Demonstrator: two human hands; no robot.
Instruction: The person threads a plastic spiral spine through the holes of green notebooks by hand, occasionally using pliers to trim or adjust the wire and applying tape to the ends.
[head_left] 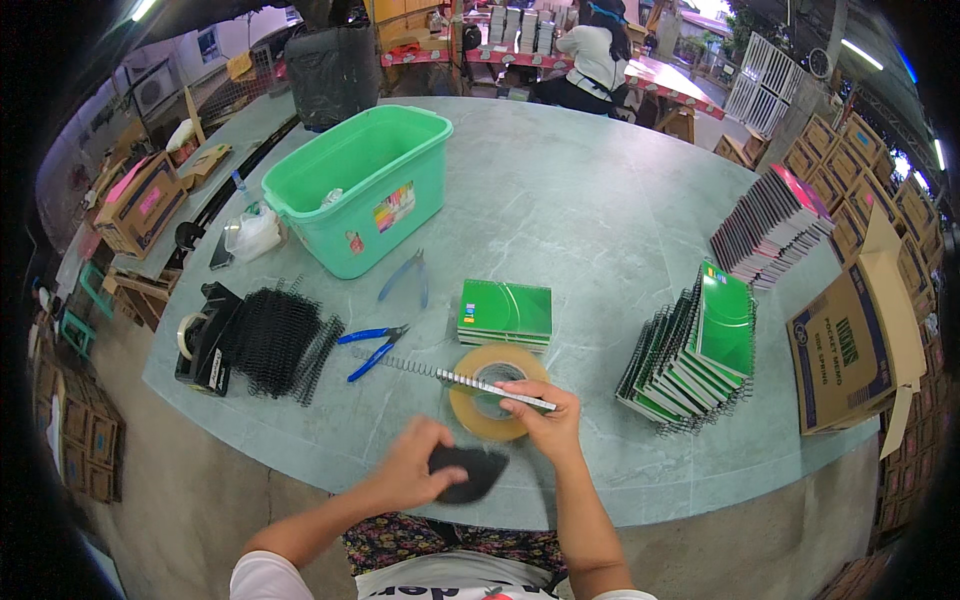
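My right hand (pixel 545 412) pinches a small notebook (pixel 478 385), turned edge-on above a roll of clear tape (pixel 462 412). A thin wire coil (pixel 405 366) runs along the notebook's edge and sticks out to its left. Lower down, my left hand (pixel 405 468) is a little blurred, with thumb and fingers apart. Its thumb overlaps a black pad (pixel 485 474) near the table's front edge; no grip on the pad shows. Behind the tape lies a stack of green notebooks (pixel 505 308). Blue-handled cutters (pixel 375 350) lie just left of the coil.
Black coils (pixel 275 340) are heaped beside a tape dispenser (pixel 203 345) at left. Behind are pliers (pixel 405 280) and a green tub (pixel 370 235). Coil-bound green notebooks (pixel 690 355), a pink-topped notebook stack (pixel 765 230) and an open carton (pixel 845 345) stand right. A person (pixel 595 55) sits beyond.
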